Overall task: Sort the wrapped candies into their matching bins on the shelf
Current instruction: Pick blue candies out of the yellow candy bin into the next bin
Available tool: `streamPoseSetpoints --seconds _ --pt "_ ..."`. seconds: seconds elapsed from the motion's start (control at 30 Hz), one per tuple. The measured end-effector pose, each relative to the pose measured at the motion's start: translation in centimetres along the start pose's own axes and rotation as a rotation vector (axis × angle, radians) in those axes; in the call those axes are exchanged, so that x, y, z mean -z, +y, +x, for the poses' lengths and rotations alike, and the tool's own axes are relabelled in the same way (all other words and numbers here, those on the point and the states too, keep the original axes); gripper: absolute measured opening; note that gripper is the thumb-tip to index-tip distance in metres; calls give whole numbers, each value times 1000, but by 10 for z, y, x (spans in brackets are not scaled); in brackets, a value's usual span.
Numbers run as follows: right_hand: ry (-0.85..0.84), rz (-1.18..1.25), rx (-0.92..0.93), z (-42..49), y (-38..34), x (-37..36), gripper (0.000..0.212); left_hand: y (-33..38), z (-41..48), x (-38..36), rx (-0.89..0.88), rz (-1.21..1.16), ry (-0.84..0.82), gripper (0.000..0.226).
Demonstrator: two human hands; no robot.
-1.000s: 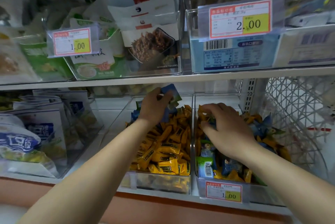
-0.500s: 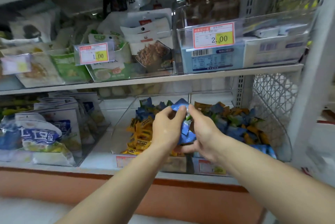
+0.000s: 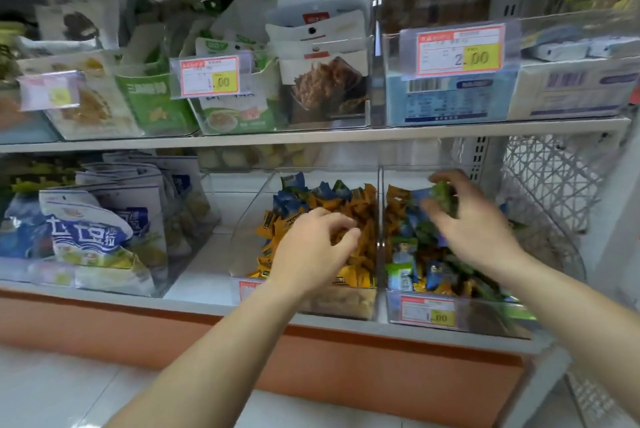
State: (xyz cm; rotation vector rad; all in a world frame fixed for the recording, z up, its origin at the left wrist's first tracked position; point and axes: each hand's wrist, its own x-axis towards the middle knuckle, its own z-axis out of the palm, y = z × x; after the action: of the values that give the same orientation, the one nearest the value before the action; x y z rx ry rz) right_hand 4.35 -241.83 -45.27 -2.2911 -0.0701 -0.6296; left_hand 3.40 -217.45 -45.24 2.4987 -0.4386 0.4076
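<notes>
Orange-yellow wrapped candies [image 3: 360, 213] fill the bin [image 3: 252, 216] left of the clear divider [image 3: 381, 185]; blue and green ones [image 3: 408, 254] lie right of it. There the right hand [image 3: 481, 233] pinches a blurred green candy [image 3: 442, 192]. The left hand [image 3: 308, 251] curls over the orange heap; whether it holds anything is hidden.

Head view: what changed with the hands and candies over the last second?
The hands, joined at the divider half a second ago, have parted. The right hand moved over the right bin with blue and green candies in its grip. The left hand dropped onto the yellow candies in the left bin; whether it holds one is unclear. Bins stayed put.
</notes>
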Motion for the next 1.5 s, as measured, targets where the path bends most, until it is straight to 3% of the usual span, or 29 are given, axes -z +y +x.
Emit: streamPoseSetpoints --seconds 0.03,0.1,0.27,0.33,0.43,0.57,0.7,0.83,1.0,1.1,1.13,1.2,1.27,1.37,1.5 --pt "-2 -134 103 4 8 1 30 -16 -2 10 6 102 1 30" --pt "-82 -310 140 13 19 -2 39 -49 -5 28 62 213 44 31" --pt "-294 -822 -75 30 21 -16 53 -112 -13 58 229 203 162 53" --pt "-240 -724 -22 37 1 -25 54 -126 -17 60 278 176 113 66" --pt "-222 -446 207 51 -45 -62 38 -140 -23 52 328 96 0 84" --pt "-587 -202 270 68 -101 -134 32 -144 -27 37 310 -61 -24 90" --pt "-797 -436 360 71 -116 -183 49 -150 -30 31 312 -85 -37 107" --pt "-887 -513 505 46 -105 -180 47 -158 -34 31 295 -168 -78 116" --pt "-1059 -595 427 46 -99 -151 51 -160 -37 29 306 -217 -66 115" --pt "-860 -417 441 61 -114 -162 40 -159 -37 29 314 -244 -37 114" --pt "-775 -379 466 65 -118 -171 42 -158 -37 29 315 -249 -30 114" --pt "-760 -402 475 67 -127 -191 54 -158 -37 30 318 -253 -25 113" --pt "-886 -439 480 60 -130 -208 58 -158 -39 30 317 -249 -26 112" --pt "-1006 -451 573 41 -128 -210 44 -161 -40 32 306 -235 -38 110" --pt "-1160 -456 526 39 -123 -182 40 -163 -41 35 297 -232 -66 113"
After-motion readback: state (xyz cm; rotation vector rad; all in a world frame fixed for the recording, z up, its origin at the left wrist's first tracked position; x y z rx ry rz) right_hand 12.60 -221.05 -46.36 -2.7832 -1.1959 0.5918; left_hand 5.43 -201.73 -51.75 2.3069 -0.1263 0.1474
